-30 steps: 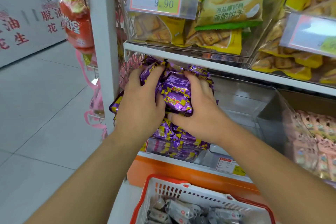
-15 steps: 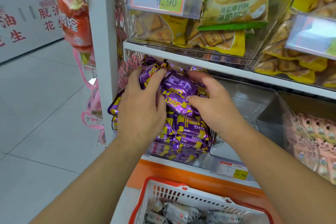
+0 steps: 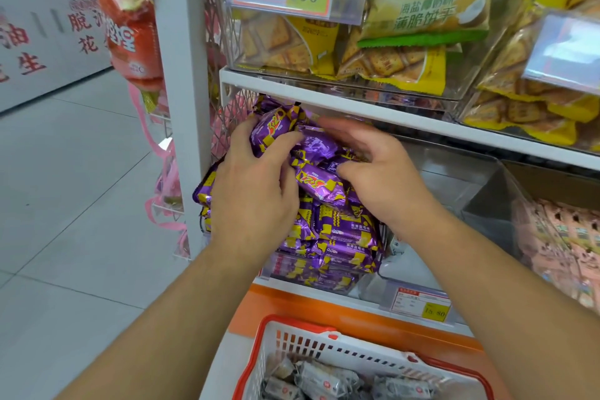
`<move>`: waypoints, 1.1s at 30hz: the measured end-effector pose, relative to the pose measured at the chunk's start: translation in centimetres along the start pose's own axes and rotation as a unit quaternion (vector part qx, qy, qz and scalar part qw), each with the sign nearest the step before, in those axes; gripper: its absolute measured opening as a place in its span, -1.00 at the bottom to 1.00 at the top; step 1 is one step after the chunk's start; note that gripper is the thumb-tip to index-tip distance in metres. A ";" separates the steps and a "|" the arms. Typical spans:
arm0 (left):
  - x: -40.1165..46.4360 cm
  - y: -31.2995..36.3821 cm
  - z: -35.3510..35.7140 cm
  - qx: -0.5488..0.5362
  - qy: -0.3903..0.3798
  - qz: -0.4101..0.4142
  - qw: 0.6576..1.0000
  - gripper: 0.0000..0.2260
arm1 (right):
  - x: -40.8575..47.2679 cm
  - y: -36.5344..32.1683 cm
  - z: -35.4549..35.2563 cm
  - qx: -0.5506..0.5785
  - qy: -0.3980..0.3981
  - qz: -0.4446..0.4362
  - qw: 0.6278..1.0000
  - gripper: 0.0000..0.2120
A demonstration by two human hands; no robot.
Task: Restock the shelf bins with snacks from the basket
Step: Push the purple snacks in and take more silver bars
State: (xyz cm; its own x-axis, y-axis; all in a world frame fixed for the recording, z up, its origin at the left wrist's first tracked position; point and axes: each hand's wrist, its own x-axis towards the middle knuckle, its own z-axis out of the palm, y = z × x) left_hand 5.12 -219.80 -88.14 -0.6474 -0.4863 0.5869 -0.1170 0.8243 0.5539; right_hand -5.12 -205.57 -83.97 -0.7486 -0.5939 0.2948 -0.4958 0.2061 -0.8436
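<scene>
Purple snack packs (image 3: 319,185) stay heaped mid-frame, left hand (image 3: 256,201) still clutching one, right hand (image 3: 380,172) now lifted, fingers loosely spread, fingertips blurred.

Glossy foil purple snack packs (image 3: 328,187); clear plastic bin (image 3: 383,289); perforated plastic basket (image 3: 302,339).

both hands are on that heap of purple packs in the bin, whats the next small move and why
Probably press the top purple packs down and back into the clear bin. The heap reaches nearly to the shelf above and loose packs sit crooked on top. The left hand holds one upper pack and the right hand rests on another, so both are placed to settle it. The basket still holds grey packs.
</scene>
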 end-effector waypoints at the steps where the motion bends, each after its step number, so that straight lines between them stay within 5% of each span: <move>1: 0.0 0.0 0.0 0.001 0.000 0.000 1.000 -0.62 | 0.2 0.0 -0.1 -0.011 -0.016 0.003 1.000 -0.30; 6: 0.0 -0.1 0.0 0.000 0.002 -0.001 1.000 -0.61 | 0.8 -0.3 0.1 -0.035 -0.035 -0.016 0.999 -0.56; 11: -0.1 0.2 0.0 0.010 0.009 -0.007 1.000 -0.58 | 1.6 0.2 0.8 -0.020 0.085 -0.016 0.996 -0.69; 20: -0.1 0.0 0.0 -0.003 0.010 -0.008 1.000 -0.62 | 2.2 1.3 0.1 0.177 0.254 0.081 0.947 -0.84; 33: -0.2 0.2 -0.1 0.003 0.017 -0.009 1.000 -0.64 | 1.9 0.3 -1.5 0.200 0.196 0.098 0.955 -0.76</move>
State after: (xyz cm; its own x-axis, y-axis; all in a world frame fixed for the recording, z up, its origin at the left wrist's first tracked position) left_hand 5.28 -219.55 -88.08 -0.6185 -0.5113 0.5967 -0.1337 0.8168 0.5613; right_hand -7.41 -205.49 -82.99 -0.9562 -0.2206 0.1924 -0.1796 -0.0769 -0.9807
